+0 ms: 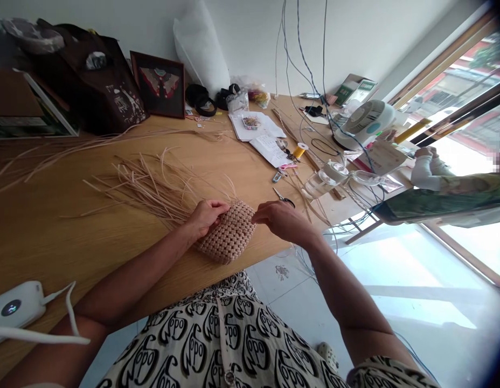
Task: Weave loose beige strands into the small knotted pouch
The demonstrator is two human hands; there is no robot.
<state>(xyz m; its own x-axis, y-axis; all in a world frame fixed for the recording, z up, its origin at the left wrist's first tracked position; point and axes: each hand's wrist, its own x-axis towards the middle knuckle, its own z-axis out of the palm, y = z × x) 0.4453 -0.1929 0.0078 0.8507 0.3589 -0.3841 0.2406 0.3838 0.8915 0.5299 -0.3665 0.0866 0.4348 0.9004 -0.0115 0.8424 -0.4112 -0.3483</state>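
So the woven basket (229, 237) is sitting near the front edge of the table (51, 237), with loose strands (148, 186) fanning out to the left. Left hand (205, 216) has thumb and finger pinched together on its upper left side. Right hand (284, 221) has fingers bunched at the right edge, can't tell if they're gripping anything.

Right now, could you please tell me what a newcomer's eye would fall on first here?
Probably the woven piece near the table's front edge, with the left hand on its left side and the right hand at its right edge. Next might come the loose pale strands spreading leftward across the tabletop. Further back, a bulky white bag stands by the wall, just right of a dark-framed picture.
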